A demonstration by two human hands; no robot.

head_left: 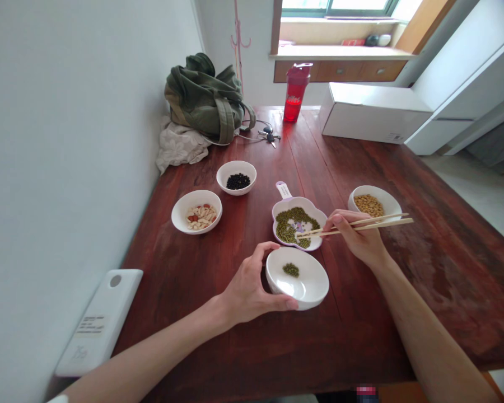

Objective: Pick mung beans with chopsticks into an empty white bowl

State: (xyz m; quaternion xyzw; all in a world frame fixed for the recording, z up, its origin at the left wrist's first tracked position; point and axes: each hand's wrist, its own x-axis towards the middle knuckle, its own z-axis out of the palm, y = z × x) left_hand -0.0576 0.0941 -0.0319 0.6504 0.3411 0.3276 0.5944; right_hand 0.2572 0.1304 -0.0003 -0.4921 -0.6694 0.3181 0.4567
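Note:
My left hand (256, 285) grips a white bowl (313, 280) by its left side, tilted a little. A small heap of mung beans (291, 270) lies inside it. In my right hand (357, 235) is a pair of wooden chopsticks (386, 222), their tips down among the green mung beans (292, 217) in a flower-shaped dish (322, 219) with a short handle. That dish sits just beyond the bowl. Behind my right hand stands a white bowl (386, 196) of yellow soybeans (369, 205), partly hidden by the hand.
At left stand a bowl (178, 215) of pale and reddish nuts and a bowl (222, 178) of black beans. Farther back are a green bag (201, 101), keys (269, 136), a red bottle (296, 92) and a white box (369, 115). A white device (105, 319) lies by the wall.

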